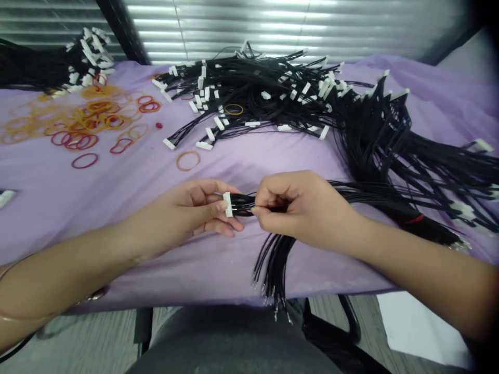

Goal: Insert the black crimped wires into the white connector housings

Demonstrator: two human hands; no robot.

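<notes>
White rectangular plastic connector [228, 204], already carrying thin black wires [244, 199], held over our purple-covered desk [156, 280].
Our left hand [205, 208] grips it between its fingers; our right hand's [302, 202] fingers pinch wires just beside it (whether every slot is filled, we cannot tell). Loose black wires with silvery metal tips [278, 259] hang outside it, unfitted, while behind, a heap of wired white connectors [249, 106] looks finished.

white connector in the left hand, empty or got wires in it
Wired: black wires run from the white connector to the right hand. Whether every slot is filled, I cannot tell.
</notes>
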